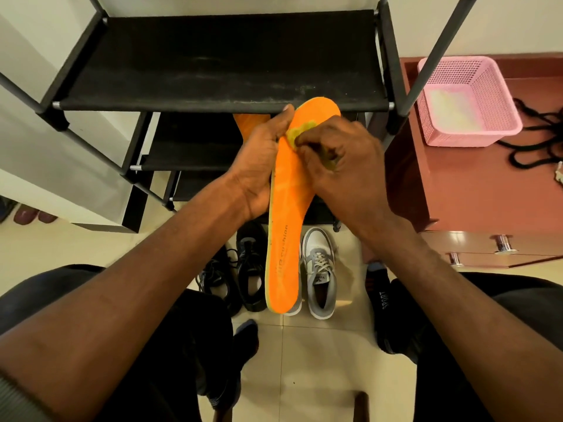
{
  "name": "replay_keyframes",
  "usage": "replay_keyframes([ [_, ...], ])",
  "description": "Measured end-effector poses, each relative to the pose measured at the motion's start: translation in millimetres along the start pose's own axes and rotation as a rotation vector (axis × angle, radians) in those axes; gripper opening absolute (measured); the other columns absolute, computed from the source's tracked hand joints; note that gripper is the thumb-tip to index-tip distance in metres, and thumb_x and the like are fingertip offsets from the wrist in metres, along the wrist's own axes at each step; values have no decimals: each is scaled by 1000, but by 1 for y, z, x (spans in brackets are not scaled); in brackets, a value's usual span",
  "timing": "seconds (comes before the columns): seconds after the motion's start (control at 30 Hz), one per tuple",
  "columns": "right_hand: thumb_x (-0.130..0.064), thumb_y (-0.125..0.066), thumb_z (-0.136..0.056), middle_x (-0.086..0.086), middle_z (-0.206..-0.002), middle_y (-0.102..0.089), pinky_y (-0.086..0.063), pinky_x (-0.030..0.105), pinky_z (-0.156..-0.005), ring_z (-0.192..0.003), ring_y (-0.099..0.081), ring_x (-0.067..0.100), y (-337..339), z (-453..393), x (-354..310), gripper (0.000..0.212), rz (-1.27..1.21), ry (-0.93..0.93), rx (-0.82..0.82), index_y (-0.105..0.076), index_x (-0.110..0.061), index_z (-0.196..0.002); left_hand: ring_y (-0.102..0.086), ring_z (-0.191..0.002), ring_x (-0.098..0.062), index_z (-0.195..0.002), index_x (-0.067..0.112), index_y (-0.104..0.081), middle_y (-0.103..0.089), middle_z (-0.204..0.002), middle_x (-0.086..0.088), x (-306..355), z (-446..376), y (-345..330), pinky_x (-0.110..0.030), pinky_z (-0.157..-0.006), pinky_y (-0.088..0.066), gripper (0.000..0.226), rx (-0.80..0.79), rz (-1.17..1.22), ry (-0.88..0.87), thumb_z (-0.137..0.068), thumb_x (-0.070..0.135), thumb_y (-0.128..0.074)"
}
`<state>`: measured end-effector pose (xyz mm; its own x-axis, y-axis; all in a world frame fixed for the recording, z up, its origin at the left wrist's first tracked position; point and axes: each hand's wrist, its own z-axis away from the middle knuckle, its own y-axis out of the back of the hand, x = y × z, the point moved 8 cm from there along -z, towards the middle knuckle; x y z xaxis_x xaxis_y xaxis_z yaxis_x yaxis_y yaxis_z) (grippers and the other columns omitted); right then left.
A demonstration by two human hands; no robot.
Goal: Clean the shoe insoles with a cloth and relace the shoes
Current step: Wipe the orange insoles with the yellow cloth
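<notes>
Left hand: my left hand (259,166) grips the orange insole (289,208) along its edge, fingers curled behind it and thumb on the front, holding it up in the centre of the frame.
Right hand: my right hand (344,159) is bunched round a yellow-green cloth (297,134), pinching it and pressing it on the insole's upper half.
Second insole: another orange insole (248,123) peeks out behind my left hand, just under the top shelf of the black shoe rack (213,62).
Shoes: the black shoes (240,269) stand on the floor at lower centre, left of the insole; the grey and white sneakers (320,269) stand to its right, and the one in plain view is laced.
Laces: black laces (536,138) lie loose on the reddish cabinet (457,184) at the right edge, beside a pink basket (466,99).
Progress: I judge I am mid-wipe on this insole. Whether the other is done I cannot tell. Putting the insoles back and relacing seem still ahead.
Writing: the insole reads "cushion", the rest blurred; my sock (380,303) at lower right reads "SPORT".
</notes>
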<state>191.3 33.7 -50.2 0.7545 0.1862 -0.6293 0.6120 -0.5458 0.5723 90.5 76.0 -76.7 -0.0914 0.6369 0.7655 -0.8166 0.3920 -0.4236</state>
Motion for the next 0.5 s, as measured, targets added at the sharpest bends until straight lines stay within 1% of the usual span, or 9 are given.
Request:
replay_keyframes([
  [0.07,-22,-71,-95,-6,-105,-73,-51,38,-80,-93,-61,17,-7,5,-11,15,-24,64,-77,-79,-18,-107,-77,-91,-25,-121,6,-67,-78,-99,-13,0,-2,3,-38,-81,-64,54,6,42,0,-110,48,-36],
  [0.13,-23,-71,-95,-6,-108,-73,-50,33,-79,-93,-60,17,-5,6,-11,16,32,90,-75,-78,-19,-109,-77,-92,-26,-122,6,-67,-78,-101,-13,-1,-2,3,-40,-84,-64,55,-1,41,3,-110,49,-36],
  [0.17,-24,-69,-96,-6,-109,-73,-50,33,-79,-94,-61,18,1,3,-6,17,85,77,-28,-78,-20,-110,-76,-95,-27,-125,8,-66,-78,-104,-14,-2,-2,1,-43,-86,-63,54,-8,20,5,-110,50,-35],
  [0.23,-25,-67,-97,-4,-109,-74,-53,33,-81,-95,-64,17,18,-6,14,18,126,-38,108,-78,-19,-111,-74,-105,-34,-132,13,-63,-76,-115,-15,-2,-2,-1,-54,-93,-59,51,-10,-38,-4,-109,51,-37],
  [0.3,-23,-69,-97,-6,-107,-74,-57,32,-86,-94,-66,8,32,-11,37,17,49,-180,207,-79,-19,-110,-70,-113,-40,-130,18,-62,-74,-120,-17,-1,-2,-2,-61,-94,-56,46,1,-66,-12,-108,52,-40],
  [0.33,-21,-70,-96,-8,-106,-74,-58,31,-88,-93,-66,4,35,-12,42,17,7,-214,224,-79,-18,-110,-69,-113,-41,-129,19,-62,-74,-120,-17,1,-2,-4,-62,-93,-55,44,6,-65,-16,-107,52,-40],
  [0.4,-20,-71,-95,-7,-107,-73,-57,37,-87,-96,-66,11,30,-6,36,16,2,-211,191,-80,-19,-108,-70,-113,-40,-136,16,-60,-74,-122,-17,1,-1,-5,-59,-92,-58,49,13,-45,-18,-108,51,-40],
  [0.43,-20,-70,-95,-6,-108,-73,-55,39,-86,-97,-65,16,25,-3,26,16,10,-169,153,-80,-19,-107,-72,-111,-37,-138,13,-60,-74,-122,-17,1,-1,-5,-55,-91,-60,52,15,-30,-17,-109,50,-39],
  [0.5,-20,-69,-95,-4,-107,-74,-52,39,-84,-96,-64,20,11,5,5,15,5,-62,62,-79,-17,-106,-74,-106,-31,-138,6,-60,-74,-119,-18,-2,0,-6,-46,-87,-63,56,9,19,3,-110,49,-36],
])
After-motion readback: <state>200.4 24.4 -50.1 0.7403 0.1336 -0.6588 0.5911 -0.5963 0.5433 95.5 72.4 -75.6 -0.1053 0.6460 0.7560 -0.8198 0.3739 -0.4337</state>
